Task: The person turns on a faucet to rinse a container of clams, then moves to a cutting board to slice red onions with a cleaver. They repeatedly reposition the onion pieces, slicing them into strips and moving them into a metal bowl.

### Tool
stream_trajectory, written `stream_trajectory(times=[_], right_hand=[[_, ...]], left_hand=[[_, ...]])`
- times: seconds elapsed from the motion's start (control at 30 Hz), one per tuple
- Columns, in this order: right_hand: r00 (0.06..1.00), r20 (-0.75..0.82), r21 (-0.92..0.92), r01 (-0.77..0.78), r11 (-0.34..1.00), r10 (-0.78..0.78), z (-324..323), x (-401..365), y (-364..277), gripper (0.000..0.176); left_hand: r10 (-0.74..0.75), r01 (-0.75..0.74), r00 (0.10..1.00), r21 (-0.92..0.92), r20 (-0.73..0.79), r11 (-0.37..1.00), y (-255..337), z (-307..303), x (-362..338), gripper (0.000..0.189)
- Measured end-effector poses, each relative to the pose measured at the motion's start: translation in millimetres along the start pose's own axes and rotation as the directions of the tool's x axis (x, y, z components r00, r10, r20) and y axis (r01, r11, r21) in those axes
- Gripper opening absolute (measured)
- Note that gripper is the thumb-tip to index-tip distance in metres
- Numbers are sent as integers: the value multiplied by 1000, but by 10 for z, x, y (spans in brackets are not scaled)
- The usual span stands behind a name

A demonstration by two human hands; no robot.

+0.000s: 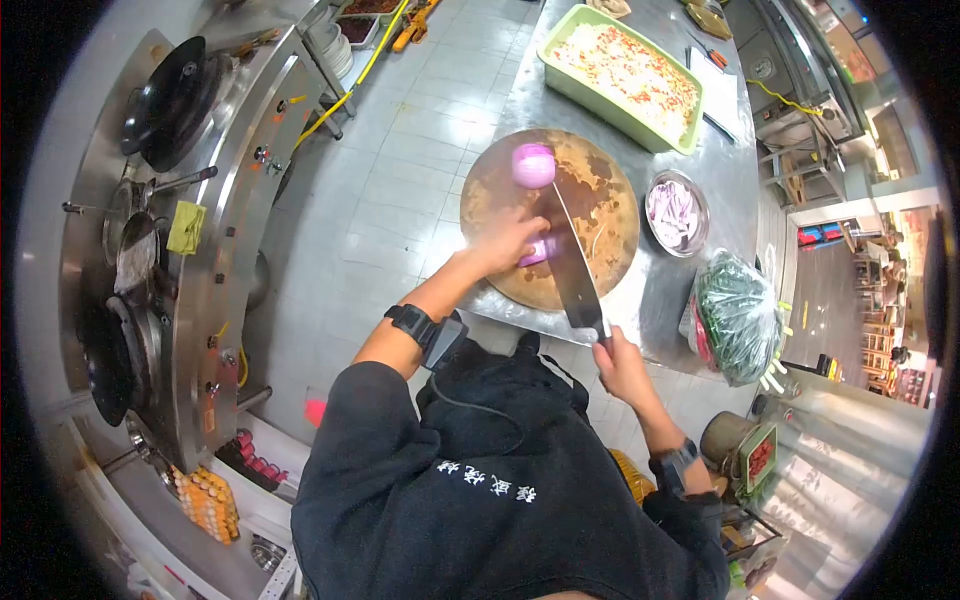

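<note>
A round wooden chopping board [600, 215] lies on the steel counter. My left hand [505, 243] presses a piece of red onion [538, 250] onto the board. My right hand [620, 365] grips the handle of a large cleaver [572, 265], whose blade rests against that onion piece. A whole peeled red onion [533, 165] sits at the board's far edge, apart from both hands.
A steel bowl of sliced onion [676, 213] and a bag of green vegetables [735, 315] stand right of the board. A green tray of chopped food [625, 75] lies beyond. Woks and a stove line [170, 250] run along the left, across a tiled aisle.
</note>
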State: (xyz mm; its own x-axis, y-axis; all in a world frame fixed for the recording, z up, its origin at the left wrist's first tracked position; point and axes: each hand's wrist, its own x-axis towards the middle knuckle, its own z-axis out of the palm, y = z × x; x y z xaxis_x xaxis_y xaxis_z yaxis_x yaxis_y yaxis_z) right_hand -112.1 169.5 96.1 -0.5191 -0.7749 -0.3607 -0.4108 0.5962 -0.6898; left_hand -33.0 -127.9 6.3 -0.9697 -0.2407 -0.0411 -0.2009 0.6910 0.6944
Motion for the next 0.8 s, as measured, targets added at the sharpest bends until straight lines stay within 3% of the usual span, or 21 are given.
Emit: stream_trajectory(times=[0.27,0.3,0.5,0.6,0.7,0.8], right_hand=[[982,77,33,-176,984,174,-202,-110,-219,26],[997,35,-1,-63,998,63,-18,-49,30,24],[996,16,-30,-82,996,83,174,49,92,21],[999,-6,-39,-33,999,32,162,30,39,21],[999,1,29,-45,999,45,-16,-75,-122,21],[997,22,48,-74,996,73,-78,-122,-164,21]], left_hand=[[19,-18,997,11,-70,1000,-39,74,-16,44],[22,-22,997,8,-73,1000,-66,97,-7,43],[-15,12,999,70,46,998,-73,22,-16,42],[-114,118,992,-75,51,990,-73,0,22,43],[-36,31,999,129,31,991,-110,12,8,43],[-30,27,999,73,34,997,-40,-66,-14,41]])
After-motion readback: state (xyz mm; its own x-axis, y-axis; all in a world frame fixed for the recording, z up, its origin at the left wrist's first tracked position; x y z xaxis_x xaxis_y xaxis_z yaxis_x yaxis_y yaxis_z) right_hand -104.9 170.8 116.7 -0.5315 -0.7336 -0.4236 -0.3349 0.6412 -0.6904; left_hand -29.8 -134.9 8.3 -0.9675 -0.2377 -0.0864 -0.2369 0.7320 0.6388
